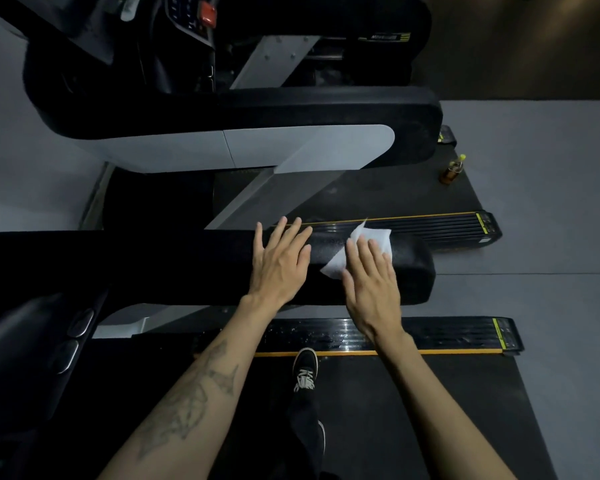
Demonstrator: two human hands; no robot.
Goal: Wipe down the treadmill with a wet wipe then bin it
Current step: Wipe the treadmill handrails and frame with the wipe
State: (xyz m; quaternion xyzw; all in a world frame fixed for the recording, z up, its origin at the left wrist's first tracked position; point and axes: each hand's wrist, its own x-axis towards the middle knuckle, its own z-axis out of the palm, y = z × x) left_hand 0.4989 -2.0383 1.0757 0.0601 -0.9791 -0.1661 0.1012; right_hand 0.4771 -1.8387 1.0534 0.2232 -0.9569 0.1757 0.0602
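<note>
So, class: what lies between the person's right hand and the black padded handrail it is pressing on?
The head view shows the white wet wipe spread flat between the right hand and the handrail.

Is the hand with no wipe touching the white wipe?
Apart. The head view shows the left hand flat on the black handrail, with bare rail between it and the wet wipe under the right hand.

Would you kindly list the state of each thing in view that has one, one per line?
wet wipe: unfolded, spread flat on the handrail, pinned under the right hand.
right hand: fingers straight, pressing the wipe.
left hand: open, flat on the handrail.
handrail: black, padded.
side rail: wet with droplets.
bottle: upright, capped.
</note>
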